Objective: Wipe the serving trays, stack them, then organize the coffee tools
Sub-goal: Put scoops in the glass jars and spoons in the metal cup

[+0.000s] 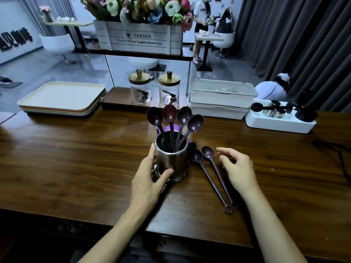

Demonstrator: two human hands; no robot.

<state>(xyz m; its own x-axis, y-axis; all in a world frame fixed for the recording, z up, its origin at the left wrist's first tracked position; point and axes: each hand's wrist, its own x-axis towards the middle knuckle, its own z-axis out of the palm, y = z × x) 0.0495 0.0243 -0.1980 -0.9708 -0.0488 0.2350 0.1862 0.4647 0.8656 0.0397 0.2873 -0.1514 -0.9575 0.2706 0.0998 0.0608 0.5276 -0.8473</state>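
Observation:
A steel cup (171, 160) stands in the middle of the wooden counter (76, 158) with several dark purple coffee spoons (170, 115) upright in it, bowls up. My left hand (147, 179) wraps around the cup's left side and base. Two more dark spoons (212, 177) lie flat on the counter just right of the cup, bowls toward the cup. My right hand (237, 168) hovers over them with fingers spread, holding nothing. A stack of serving trays (62, 97), cream on top, sits at the back left. A purple cloth (171, 128) shows behind the cup.
Two glass jars with wooden lids (141, 88) stand on a low shelf under a flower crate (140, 37). Stacked white bins (220, 97) and a white tray of black and steel coffee tools (281, 114) line the back right. A black cable (340, 158) lies at the far right.

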